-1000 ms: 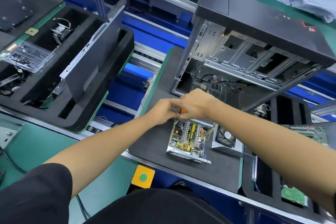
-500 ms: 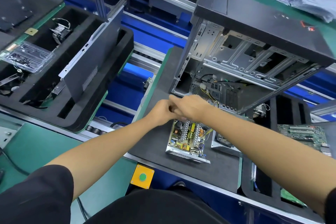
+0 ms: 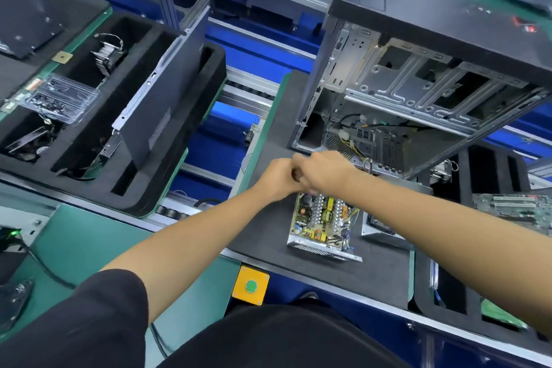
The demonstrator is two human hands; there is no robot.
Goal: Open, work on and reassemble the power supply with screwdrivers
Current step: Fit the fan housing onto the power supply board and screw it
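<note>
Lying flat, open PSU (image 3: 324, 222) runs near-to-far; both hands (image 3: 276, 178) (image 3: 324, 170) curled together above, grip unclear.

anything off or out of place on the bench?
Nothing damaged or spilled. The power supply lies open with its board bare, its cover beside it. The computer case stands tilted with one side open.

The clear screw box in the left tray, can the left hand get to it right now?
Probably yes: the screw box lies uncovered atop the foam tray; the left hand must first leave the right hand.
</note>
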